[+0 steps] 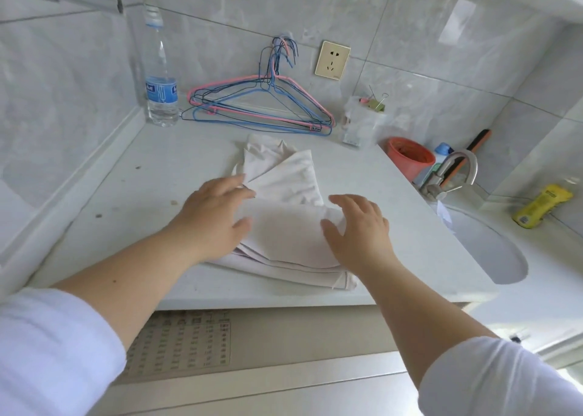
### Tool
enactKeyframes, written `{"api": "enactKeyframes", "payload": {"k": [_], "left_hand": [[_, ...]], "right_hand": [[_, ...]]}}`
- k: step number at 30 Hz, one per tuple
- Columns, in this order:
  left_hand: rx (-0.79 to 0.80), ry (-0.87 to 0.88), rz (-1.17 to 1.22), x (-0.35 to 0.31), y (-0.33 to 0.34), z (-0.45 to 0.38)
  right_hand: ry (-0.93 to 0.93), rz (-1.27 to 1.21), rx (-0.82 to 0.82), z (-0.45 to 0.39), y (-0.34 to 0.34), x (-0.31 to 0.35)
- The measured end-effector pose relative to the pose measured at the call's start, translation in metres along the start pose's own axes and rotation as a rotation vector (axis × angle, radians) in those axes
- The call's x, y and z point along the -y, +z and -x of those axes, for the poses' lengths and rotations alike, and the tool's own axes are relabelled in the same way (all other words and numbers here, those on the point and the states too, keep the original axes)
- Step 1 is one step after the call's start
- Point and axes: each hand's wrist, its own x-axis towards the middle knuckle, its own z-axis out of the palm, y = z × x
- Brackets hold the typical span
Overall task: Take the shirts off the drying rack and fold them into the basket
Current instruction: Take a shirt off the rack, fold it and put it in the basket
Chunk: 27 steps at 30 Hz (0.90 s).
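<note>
A pale white shirt (pixel 290 226) lies partly folded on the white countertop (pixel 151 169), its far part bunched toward the wall. My left hand (pixel 211 216) rests flat on the shirt's left side with the fingers spread. On the right side my right hand (pixel 356 226) lies with relaxed fingers over the folded edge. Neither hand grips the cloth. No basket and no drying rack are in view.
Several wire hangers (pixel 262 106) lean against the tiled wall beside a water bottle (pixel 159 77). A plastic bag with clips (pixel 362 118), a red cup (pixel 410 156), a tap (pixel 451 175) and a sink (pixel 485 248) lie to the right. A yellow packet (pixel 539 205) sits far right.
</note>
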Motion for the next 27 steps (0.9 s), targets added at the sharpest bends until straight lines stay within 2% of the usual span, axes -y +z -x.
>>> {"api": "enactKeyframes", "payload": {"k": [2,4,5,7,11,13,15,18,23,27], "left_hand": [[0.284,0.136,-0.139,-0.003,0.001,0.008],[0.574,0.089,-0.254,0.000,0.002,0.016],[0.626,0.045,-0.229,0.002,0.002,0.018],[0.581,-0.001,-0.127,0.006,0.000,0.023],[0.415,-0.065,0.017,0.004,0.006,0.034],[0.341,-0.128,0.048,0.001,0.004,0.045],[0.283,-0.115,0.004,-0.002,-0.001,0.057],[0.230,-0.096,0.016,-0.012,-0.016,0.076],[0.166,-0.146,0.329,-0.033,-0.047,0.094],[0.087,-0.178,0.350,-0.032,-0.054,0.078]], "right_hand": [[-0.148,0.044,0.146,0.011,0.003,0.012],[-0.157,0.182,0.439,0.022,0.007,0.014],[-0.145,0.226,0.528,0.025,0.009,0.012],[-0.127,0.234,0.556,0.028,0.011,0.008],[-0.084,0.198,0.472,0.036,0.009,0.010],[-0.052,0.208,0.403,0.046,0.004,0.007],[-0.006,0.161,0.356,0.061,-0.004,0.002],[0.078,0.025,0.355,0.077,-0.025,-0.004],[0.105,-0.210,0.438,0.084,-0.073,-0.002],[0.118,-0.211,0.361,0.066,-0.087,0.006]]}}
